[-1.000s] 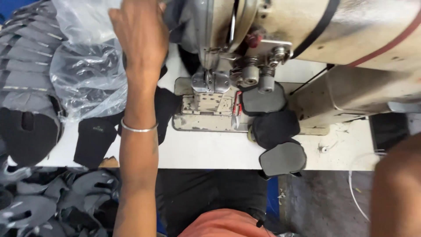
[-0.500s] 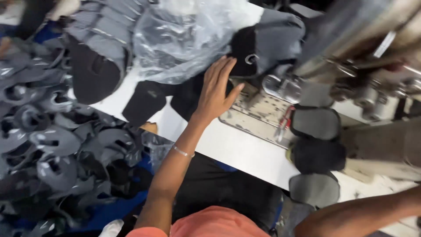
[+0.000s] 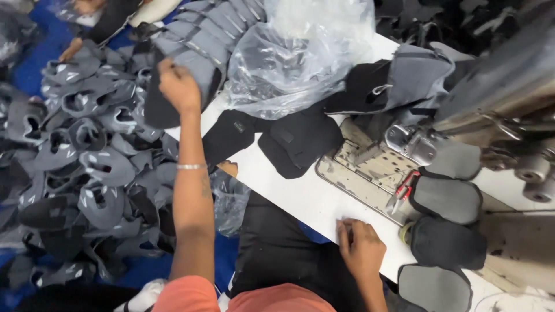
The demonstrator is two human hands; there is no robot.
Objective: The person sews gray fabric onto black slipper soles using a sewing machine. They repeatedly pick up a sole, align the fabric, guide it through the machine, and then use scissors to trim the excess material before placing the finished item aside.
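Note:
My left hand (image 3: 177, 86) reaches out to the left end of the white table (image 3: 300, 193) and its fingers close on the stack of grey and black shoe uppers (image 3: 199, 52) lying there. A thin bangle (image 3: 191, 166) sits on that forearm. My right hand (image 3: 361, 245) rests on the near edge of the table with the fingers curled and nothing in them, just in front of the sewing machine's metal plate (image 3: 370, 170). Flat black fabric pieces (image 3: 289, 138) lie between my two hands.
A crumpled clear plastic bag (image 3: 295, 58) lies behind the black pieces. The sewing machine (image 3: 497, 92) fills the right, with red snips (image 3: 403, 190) and a chain of grey and black padded pieces (image 3: 448, 225) beside it. Several grey shoe uppers (image 3: 87, 167) are heaped on the floor at left.
The view has swung left and tilted. My left hand moved from the black pieces by the machine out to the stack of uppers. My right hand has come down onto the table edge.

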